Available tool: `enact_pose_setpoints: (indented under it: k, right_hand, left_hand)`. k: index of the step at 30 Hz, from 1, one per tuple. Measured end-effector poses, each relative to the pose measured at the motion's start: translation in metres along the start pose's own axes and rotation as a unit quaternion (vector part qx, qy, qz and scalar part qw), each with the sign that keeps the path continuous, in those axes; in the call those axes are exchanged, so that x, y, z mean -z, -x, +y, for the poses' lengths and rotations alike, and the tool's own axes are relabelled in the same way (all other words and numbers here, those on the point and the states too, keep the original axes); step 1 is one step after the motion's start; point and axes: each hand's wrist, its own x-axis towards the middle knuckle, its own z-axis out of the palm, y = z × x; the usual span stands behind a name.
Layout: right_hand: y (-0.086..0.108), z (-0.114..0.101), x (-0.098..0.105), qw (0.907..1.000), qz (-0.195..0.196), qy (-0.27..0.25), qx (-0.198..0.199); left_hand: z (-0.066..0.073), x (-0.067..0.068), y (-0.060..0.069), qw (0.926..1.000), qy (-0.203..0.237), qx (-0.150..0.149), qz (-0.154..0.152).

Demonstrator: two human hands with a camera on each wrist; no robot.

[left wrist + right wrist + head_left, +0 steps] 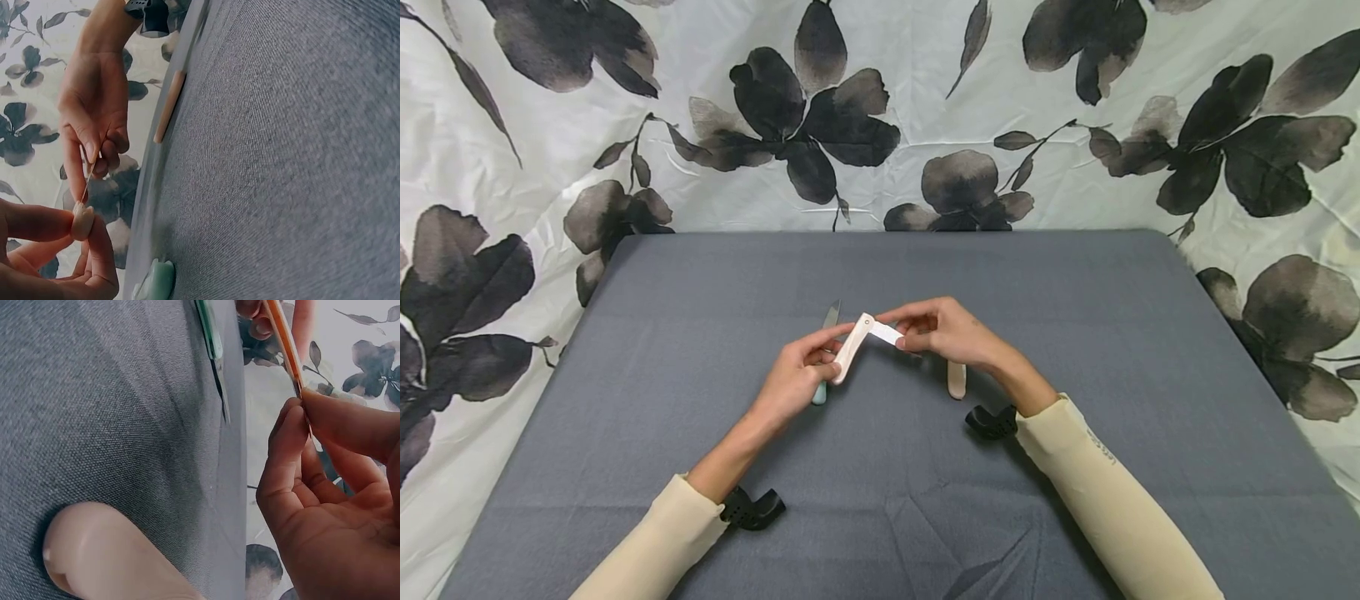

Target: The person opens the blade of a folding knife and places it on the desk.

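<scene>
A folding knife with a pale pinkish handle (853, 350) is held above the table, its blade (886, 333) angled out from the handle. My left hand (790, 379) grips the handle between thumb and fingers. With thumb and fingers my right hand (951, 333) pinches the blade; its index finger reaches toward the pivot. In the left wrist view, the handle end (82, 222) sits between the left fingertips, and the right hand (97, 112) is on the thin blade. The right wrist view shows the right hand (337, 481) pinching near the pivot.
A green-handled knife (820, 393) lies on the grey cloth-covered table (880, 517) behind my left hand, blade pointing away. A beige handle (957, 380) lies below my right hand, its far end hidden. Floral fabric (925, 108) stands beyond the table's far edge.
</scene>
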Motion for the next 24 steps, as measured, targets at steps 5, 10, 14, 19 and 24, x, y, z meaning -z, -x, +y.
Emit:
enact_pose_setpoints:
  k: [5,10,14,19,24]
  right_hand:
    - [0.001,-0.001,0.002,0.9996,-0.007,-0.023,-0.017]
    - [0.003,-0.001,0.003,0.9988,-0.017,-0.041,-0.023]
    - [0.003,0.000,0.005,0.9986,-0.030,-0.042,-0.015]
    - [0.004,0.000,0.006,0.9983,-0.040,-0.040,-0.017]
    - [0.004,0.001,0.007,0.9988,-0.044,-0.023,-0.004]
  left_hand:
    - [0.000,0.005,-0.001,0.9997,0.003,-0.003,-0.022]
    - [0.000,0.013,-0.003,0.9987,-0.021,-0.008,-0.046]
    - [0.000,0.017,-0.004,0.9974,-0.035,-0.011,-0.062]
    - [0.003,0.021,-0.004,0.9958,-0.048,-0.011,-0.077]
    - [0.004,0.024,-0.005,0.9937,-0.062,-0.007,-0.093]
